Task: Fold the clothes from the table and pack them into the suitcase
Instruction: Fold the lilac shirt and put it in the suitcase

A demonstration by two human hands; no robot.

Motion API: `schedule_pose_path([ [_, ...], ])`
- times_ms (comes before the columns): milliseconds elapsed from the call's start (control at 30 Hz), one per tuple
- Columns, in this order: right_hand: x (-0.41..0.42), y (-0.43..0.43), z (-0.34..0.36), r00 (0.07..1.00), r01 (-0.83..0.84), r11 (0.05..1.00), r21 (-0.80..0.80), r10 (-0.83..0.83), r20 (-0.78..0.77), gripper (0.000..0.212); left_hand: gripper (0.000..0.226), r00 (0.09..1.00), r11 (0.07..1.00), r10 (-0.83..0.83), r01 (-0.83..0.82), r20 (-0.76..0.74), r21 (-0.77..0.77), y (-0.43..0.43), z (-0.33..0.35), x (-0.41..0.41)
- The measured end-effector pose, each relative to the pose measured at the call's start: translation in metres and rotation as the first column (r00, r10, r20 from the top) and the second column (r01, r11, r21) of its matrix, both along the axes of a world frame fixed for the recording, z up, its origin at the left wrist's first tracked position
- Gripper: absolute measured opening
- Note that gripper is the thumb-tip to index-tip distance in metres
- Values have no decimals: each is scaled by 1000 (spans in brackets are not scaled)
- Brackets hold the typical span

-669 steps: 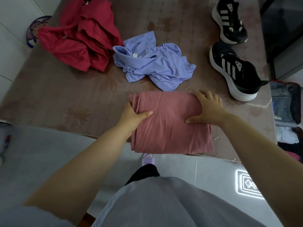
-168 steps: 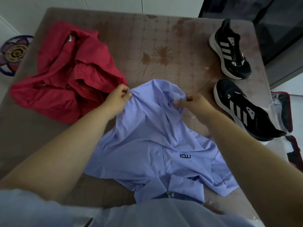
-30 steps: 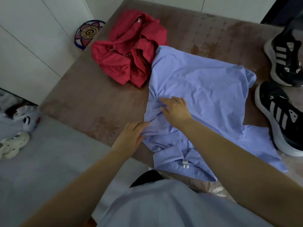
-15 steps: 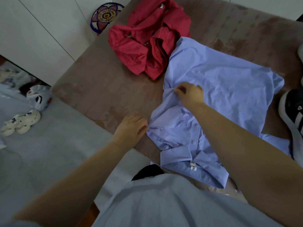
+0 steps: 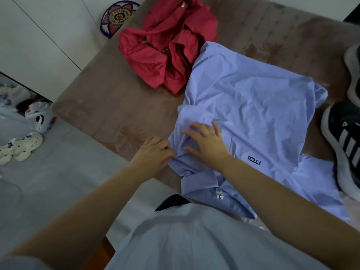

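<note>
A: Where's the blue shirt [image 5: 253, 106]?

B: Spread on the brown table [image 5: 116, 106], collar toward you at the near edge, small dark logo showing. Its far corner touches the crumpled red garment [image 5: 165, 49].

A: My hands?

B: Your right hand [image 5: 206, 143] lies flat on the shirt's left side, fingers spread open, pressing bunched cloth. Your left hand [image 5: 153, 154] sits at the shirt's left edge, fingers curled against the fabric there. Whether they pinch it, cannot tell.

A: Anything else on the table?

B: Black sneaker with white stripes [image 5: 344, 145] at the right, just beside the shirt's sleeve. Second shoe [image 5: 353, 73] behind it, cut off by the frame.

A: Suitcase?

B: Out of view. On the floor, left: pale clogs [image 5: 19, 149]. A round patterned disc [image 5: 116, 16] stands against the white wall past the table's far corner.
</note>
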State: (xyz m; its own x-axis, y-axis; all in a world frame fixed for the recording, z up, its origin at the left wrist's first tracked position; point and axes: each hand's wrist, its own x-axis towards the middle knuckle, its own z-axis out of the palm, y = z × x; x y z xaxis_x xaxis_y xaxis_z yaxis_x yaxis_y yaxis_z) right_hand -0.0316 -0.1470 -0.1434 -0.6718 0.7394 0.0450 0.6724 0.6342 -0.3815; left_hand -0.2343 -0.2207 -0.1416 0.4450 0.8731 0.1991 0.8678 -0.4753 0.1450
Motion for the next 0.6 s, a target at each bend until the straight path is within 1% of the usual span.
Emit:
schedule_pose_path([
  [33, 4, -5, -1, 997, -43, 996, -73, 47, 53, 53, 19, 1000, 1000, -2, 2, 6, -28, 2, 4, 3],
  [100, 11, -11, -3, 983, -70, 981, -183, 99, 153, 62, 21, 998, 997, 6, -2, 59, -75, 5, 12, 9],
  [167, 17, -17, -3, 967, -79, 980, -181, 119, 227, 67, 21, 993, 993, 21, -7, 120, -117, 9, 19, 15],
  [200, 21, -21, -1, 968, -78, 979, -188, 120, 222, 68, 22, 991, 992, 24, -7, 132, -129, 13, 20, 19],
  [267, 32, -30, 5, 990, -34, 973, -227, 64, 126, 66, 28, 995, 990, 11, 3, 97, -141, 24, 20, 30],
  [333, 53, -40, 8, 998, 62, 974, -218, -60, 13, 61, 40, 1000, 986, 6, -3, 19, -168, 37, 16, 44],
  [400, 82, -52, 8, 965, 248, 960, -133, -257, -49, 51, 56, 998, 969, 22, -37, -63, -244, 49, 15, 59],
  [433, 100, -59, 7, 927, 360, 926, -110, -368, -67, 46, 66, 994, 956, 34, -63, -106, -287, 54, 15, 68],
  [500, 137, -73, 9, 813, 571, 817, -82, -577, -86, 43, 82, 983, 912, 68, -130, -171, -388, 61, 15, 89],
  [533, 156, -82, 7, 754, 650, 758, -59, -652, -81, 44, 84, 981, 893, 57, -133, -186, -430, 64, 16, 101],
  [600, 188, -100, 3, 662, 750, 661, -31, -750, 4, 49, 78, 984, 892, -60, -21, -166, -452, 66, 21, 134],
])
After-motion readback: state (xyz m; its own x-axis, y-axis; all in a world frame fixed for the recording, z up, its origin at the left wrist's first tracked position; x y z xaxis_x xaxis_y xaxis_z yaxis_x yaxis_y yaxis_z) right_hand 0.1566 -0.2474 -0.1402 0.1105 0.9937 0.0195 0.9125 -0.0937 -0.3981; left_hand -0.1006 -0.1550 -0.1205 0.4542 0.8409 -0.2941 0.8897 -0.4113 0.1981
